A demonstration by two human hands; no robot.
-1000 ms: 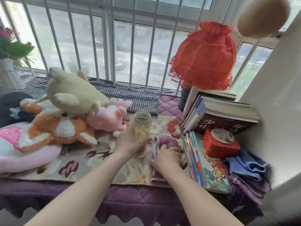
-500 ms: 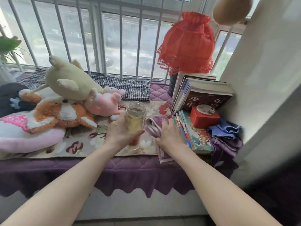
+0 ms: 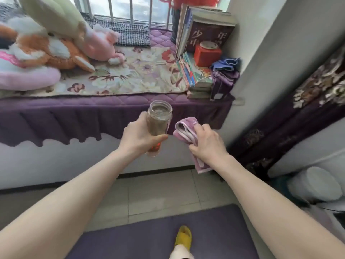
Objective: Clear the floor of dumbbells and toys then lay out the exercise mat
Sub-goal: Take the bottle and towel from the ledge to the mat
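Window ledge (image 3: 112,103) far left, heaped with plush toys (image 3: 56,43), probably cleared off the floor. Left hand (image 3: 139,134) wrapped round an upright glass jar (image 3: 159,122); right hand (image 3: 206,142) clenched on a folded purple towel (image 3: 183,128). Purple exercise mat (image 3: 149,238) spread near, underfoot.

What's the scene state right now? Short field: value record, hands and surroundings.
left hand: closed around a glass jar, upright, lid off
right hand: grip on a folded purple towel
position: both held in the air in front of the window seat
window seat: plush toys, books, red tin
floor: purple mat laid out, yellow slipper on it
dumbbells: none in view
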